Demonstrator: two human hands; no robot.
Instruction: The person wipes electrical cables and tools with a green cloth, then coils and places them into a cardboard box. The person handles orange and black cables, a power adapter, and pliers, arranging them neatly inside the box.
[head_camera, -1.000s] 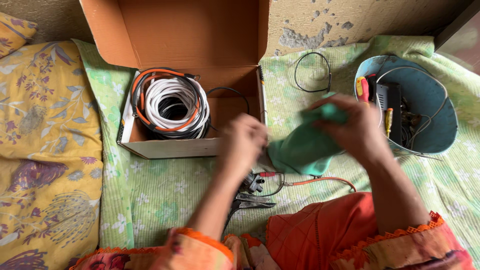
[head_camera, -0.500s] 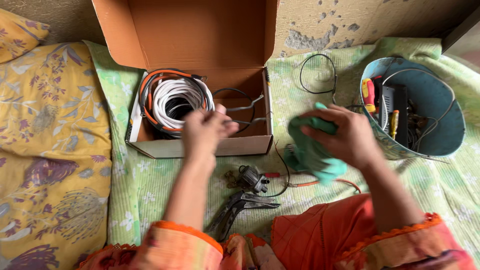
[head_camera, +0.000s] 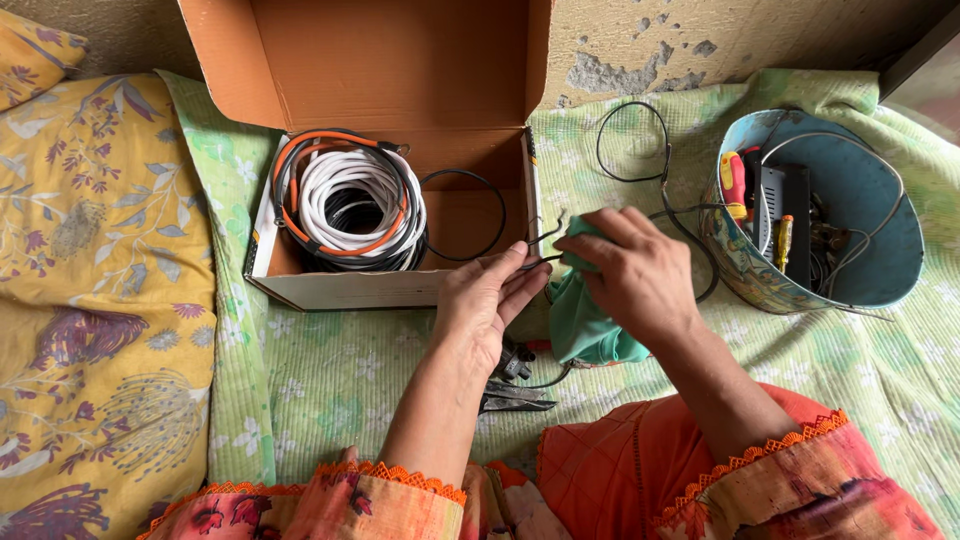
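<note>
The left hand lies just in front of the open brown cardboard box, fingers extended and loosely curled, fingertips pinching a thin black cable at the box's front right corner. The right hand is closed around a crumpled mint-green cloth, pressing the cloth against the same cable just beside the left fingertips. The cloth hangs down below the right hand onto the light green floral bedsheet.

Box contents: a coil of white cable sits in the left half, ringed by an orange cable and a black cable coil at its outer edge. A single loop of thin black wire occupies the right half. The box lid stands upright at the rear, against the rough plastered wall.

From the hands, the thin black cable runs to the right and forms a loop on the sheet between the box and the round blue metal bucket. The bucket lies tilted, mouth facing the camera. It holds a screwdriver with a red and yellow handle, a flat black box-shaped device, a second small yellow-handled tool and loose grey wires.

Dark metal pliers lie on the sheet below the left hand, near the person's orange garment. A yellow floral quilt covers the left side.
</note>
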